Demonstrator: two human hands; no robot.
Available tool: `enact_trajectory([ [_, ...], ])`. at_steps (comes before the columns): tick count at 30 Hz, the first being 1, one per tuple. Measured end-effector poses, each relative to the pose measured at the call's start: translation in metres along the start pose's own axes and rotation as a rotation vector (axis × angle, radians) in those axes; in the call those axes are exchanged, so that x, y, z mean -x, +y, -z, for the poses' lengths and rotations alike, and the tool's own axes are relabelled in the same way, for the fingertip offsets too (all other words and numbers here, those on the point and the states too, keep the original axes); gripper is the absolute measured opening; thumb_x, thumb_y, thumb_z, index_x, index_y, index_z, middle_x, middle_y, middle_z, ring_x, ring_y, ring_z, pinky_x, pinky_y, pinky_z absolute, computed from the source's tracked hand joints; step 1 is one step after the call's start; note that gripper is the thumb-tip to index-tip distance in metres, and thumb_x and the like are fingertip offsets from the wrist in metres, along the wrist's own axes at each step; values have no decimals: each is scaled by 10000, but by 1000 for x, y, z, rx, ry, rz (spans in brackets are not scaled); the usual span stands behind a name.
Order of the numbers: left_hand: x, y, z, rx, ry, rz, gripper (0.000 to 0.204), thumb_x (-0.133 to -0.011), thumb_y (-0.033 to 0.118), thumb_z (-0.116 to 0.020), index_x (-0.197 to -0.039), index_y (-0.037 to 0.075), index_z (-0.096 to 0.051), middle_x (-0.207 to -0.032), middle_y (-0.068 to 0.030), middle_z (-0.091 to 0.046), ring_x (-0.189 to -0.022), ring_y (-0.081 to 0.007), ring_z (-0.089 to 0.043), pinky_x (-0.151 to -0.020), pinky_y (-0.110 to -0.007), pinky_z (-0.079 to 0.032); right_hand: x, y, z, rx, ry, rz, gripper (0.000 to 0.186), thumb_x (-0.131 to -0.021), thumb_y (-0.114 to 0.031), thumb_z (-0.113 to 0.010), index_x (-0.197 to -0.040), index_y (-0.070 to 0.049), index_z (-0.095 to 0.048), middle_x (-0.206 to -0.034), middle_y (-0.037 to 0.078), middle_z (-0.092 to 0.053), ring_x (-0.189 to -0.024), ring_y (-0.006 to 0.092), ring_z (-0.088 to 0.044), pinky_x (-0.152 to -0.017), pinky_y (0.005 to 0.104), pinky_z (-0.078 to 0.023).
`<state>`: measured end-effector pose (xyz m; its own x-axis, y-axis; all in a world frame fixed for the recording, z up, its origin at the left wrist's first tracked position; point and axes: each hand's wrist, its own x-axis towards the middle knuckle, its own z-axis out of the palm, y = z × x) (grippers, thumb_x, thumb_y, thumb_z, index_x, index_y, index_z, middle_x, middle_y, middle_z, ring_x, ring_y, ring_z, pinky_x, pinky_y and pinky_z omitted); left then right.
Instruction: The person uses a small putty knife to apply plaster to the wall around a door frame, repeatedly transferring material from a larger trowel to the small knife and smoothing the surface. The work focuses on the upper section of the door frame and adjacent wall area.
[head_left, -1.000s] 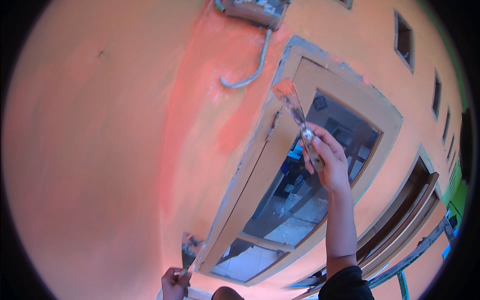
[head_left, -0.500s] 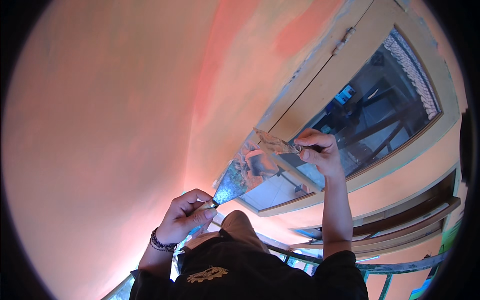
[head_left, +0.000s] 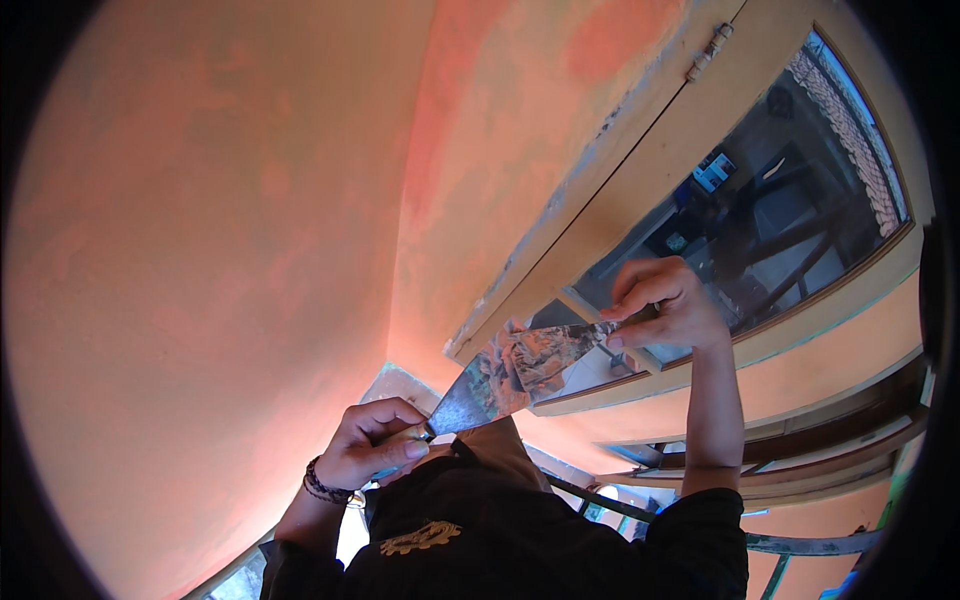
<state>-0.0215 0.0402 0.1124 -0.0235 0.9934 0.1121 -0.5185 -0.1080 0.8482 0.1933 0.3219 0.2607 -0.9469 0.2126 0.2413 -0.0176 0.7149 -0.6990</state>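
My left hand [head_left: 372,440], with a dark braided bracelet at the wrist, is closed around the handle of a wide putty knife [head_left: 460,406]. Its metal blade points up and to the right, with orange-pink filler on the far part. From the right, my right hand [head_left: 672,305] grips a second putty knife [head_left: 562,348] by its handle, thumb and fingers pinched near the blade. That blade is smeared with filler and overlaps the end of the left one. Whether the two blades press together I cannot tell.
A patchy orange-pink wall [head_left: 220,250] rises on the left and meets another wall face at a corner. At right stands a beige framed window [head_left: 770,230] with a hinge [head_left: 710,52] near its top. Behind my body runs a dark green railing [head_left: 815,545].
My right hand has moved slightly right, and its knife now lies across the left blade instead of at its tip. My view has shifted a little; both grips stay the same.
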Motion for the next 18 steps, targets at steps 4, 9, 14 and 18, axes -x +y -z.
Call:
enact_trajectory([
  [4,3,-2,3,-14,-21,38,174,-874,62,-584,-987,-53,-520,-632,-73,-559,-415,-54,-440,-364,-194,-305,9,-5,7,37,-48,-46,221,-570,-26,-821,-754,-60,-703,-718,25,-589,-634,115,-568,-567,249,-410],
  [9,5,-2,11,108,-11,-5,157,-877,49,-572,-978,-51,-506,-633,-69,-547,-409,-66,-437,-358,-201,-309,23,-7,21,240,-13,-141,206,-596,-23,-800,-777,-44,-705,-739,48,-609,-639,118,-572,-569,255,-409],
  [14,-4,6,12,42,59,-107,142,-888,48,-554,-980,-44,-497,-628,-57,-539,-405,-62,-430,-367,-195,-312,35,10,16,-22,350,-178,231,-707,-89,-754,-908,-9,-672,-730,48,-624,-643,121,-581,-539,220,-425],
  [18,-11,6,4,-89,176,-154,142,-895,58,-554,-989,-35,-504,-622,-45,-539,-391,-54,-416,-367,-194,-305,48,11,-6,-605,494,-454,322,-826,-250,-671,-1027,-4,-616,-729,68,-628,-584,139,-586,-437,221,-427],
])
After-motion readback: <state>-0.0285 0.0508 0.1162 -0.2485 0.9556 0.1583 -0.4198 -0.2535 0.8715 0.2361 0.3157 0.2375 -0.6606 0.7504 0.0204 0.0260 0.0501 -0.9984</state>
